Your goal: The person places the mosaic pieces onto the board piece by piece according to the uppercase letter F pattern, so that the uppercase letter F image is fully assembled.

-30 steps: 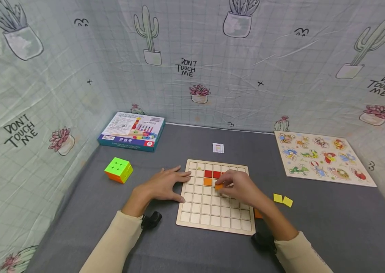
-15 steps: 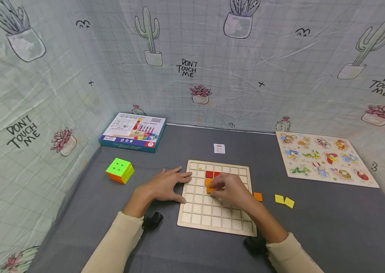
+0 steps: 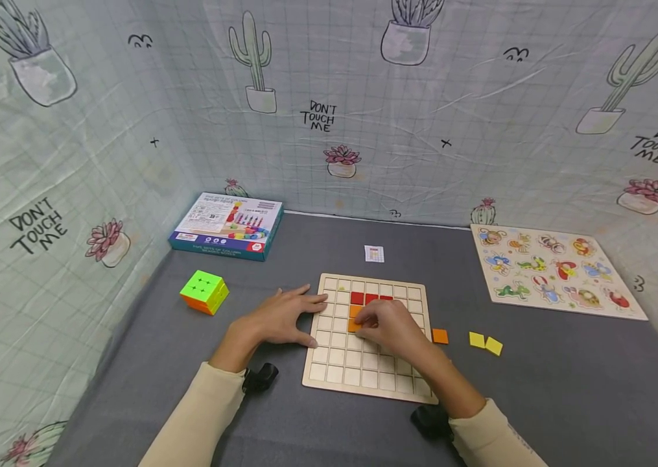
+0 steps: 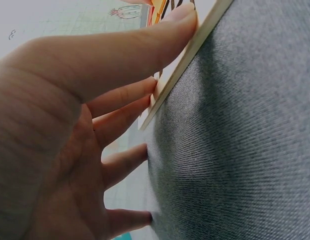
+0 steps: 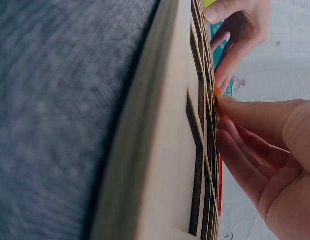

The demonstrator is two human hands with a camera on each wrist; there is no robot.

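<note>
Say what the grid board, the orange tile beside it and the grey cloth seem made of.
Grid board: probably matt wood; pale, streaky edge.
Orange tile: evenly coloured; painted wood or plastic, I can't tell which.
Grey cloth: dull woven fabric; fine weave shows.

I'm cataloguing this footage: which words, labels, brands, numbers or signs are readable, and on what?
"DON'T TOUCH ME": three times on the pale grey, cactus-print fabric backdrop.
"+" and "x": marks on that backdrop.
"FIVE SETS OF COLUMN": front side of the flat teal-and-white cardboard box; its other print is too small or blurred.
Small white rectangular card: print too small.
</note>
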